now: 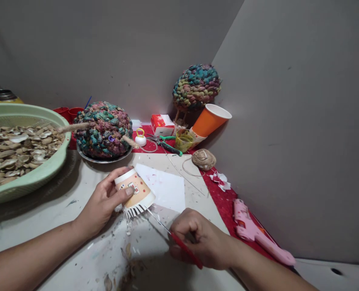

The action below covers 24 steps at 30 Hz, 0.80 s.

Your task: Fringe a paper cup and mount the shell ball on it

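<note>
My left hand [108,198] is wrapped round a printed paper cup [141,190], tilted with its rim toward me. Part of that rim is cut into a fringe of narrow strips. In my right hand [197,238] is a pair of scissors [185,248] with red handles, its blades reaching the cup's rim beside the fringe. A white paper sheet [167,186] lies on the table behind the cup. Right behind my left hand, a ball covered in painted shells [103,129] rests in a metal dish [106,159].
A green basket [53,169] of shells stands at left. Behind are pliers [167,143], a twine ball [203,159], an orange cup [210,121], a red-and-white packet [162,124] and a second colourful ball [197,87]. A pink glue gun [260,234] lies at right along the grey wall.
</note>
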Available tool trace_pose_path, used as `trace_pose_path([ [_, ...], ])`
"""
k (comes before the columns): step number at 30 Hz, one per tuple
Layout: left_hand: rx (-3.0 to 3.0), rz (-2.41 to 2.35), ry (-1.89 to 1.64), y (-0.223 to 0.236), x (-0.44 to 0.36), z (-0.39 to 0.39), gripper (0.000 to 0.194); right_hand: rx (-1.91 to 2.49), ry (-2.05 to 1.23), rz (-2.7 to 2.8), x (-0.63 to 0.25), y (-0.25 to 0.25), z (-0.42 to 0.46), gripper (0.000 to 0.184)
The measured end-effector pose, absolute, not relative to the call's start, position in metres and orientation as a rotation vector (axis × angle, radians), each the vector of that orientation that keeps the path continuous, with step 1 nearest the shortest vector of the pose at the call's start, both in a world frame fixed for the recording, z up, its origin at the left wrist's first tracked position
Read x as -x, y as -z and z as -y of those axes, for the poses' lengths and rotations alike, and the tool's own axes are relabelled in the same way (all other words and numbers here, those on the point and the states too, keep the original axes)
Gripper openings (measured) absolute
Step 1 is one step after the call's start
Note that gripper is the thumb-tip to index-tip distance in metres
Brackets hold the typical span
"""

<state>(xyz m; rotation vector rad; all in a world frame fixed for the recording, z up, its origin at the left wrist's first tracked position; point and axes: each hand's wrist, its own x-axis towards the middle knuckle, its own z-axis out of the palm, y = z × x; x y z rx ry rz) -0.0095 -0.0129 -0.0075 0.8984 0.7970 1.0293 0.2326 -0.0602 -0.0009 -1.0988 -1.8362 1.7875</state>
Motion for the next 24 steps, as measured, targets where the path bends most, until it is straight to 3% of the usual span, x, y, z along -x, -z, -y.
trace_pose_path([
  [7,-0.885,-0.779,-1.015,0.0069,0.0091,0.0159,0.044,1.091,-1.81,1.839,-0.2309,0.004,0.0592,0.038],
  [24,-0.882,-0.776,-0.999,0.0059,0.0083,0.0172,0.052,1.046,-1.92,1.756,-0.2334,0.0097,0.0602,0.043],
])
